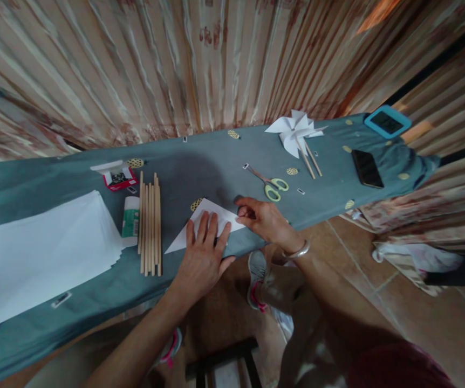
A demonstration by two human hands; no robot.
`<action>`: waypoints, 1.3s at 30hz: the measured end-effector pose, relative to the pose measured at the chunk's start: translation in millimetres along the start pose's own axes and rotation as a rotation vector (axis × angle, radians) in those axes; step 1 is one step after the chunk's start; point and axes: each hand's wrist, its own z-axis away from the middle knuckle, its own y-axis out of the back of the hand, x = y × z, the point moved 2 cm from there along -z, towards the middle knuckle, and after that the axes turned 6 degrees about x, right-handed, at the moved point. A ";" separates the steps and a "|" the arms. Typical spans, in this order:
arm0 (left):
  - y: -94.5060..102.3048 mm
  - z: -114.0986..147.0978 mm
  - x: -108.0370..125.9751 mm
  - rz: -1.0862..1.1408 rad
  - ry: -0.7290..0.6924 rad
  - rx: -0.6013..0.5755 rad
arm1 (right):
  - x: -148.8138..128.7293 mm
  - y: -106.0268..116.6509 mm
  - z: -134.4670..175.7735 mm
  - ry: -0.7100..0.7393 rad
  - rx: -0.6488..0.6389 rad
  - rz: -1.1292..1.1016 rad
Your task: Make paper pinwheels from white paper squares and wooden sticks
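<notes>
One paper triangle, one pair of scissors, one red box, one phone

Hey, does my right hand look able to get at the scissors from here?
Probably yes: the scissors lie just beyond your right hand, handles toward it, with nothing standing between, though its fingers are at the paper triangle.

Scissors: handles pale green. Cloth under scissors: grey-blue, yellow oval pattern. Left of scissors: folded paper white, sticks light tan, tube green-white, box red. Right of scissors: phone black, clock blue at frame. Behind scissors: curtain beige, reddish-brown marks.
</notes>
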 end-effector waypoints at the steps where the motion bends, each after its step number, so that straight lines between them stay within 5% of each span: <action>1: 0.2 -0.1 0.1 -0.001 -0.002 0.002 | -0.3 -0.2 0.5 0.006 0.005 0.014; 39: -2.6 -0.8 -0.4 -0.037 0.003 -0.026 | 0.1 -13.2 22.6 0.123 0.151 0.120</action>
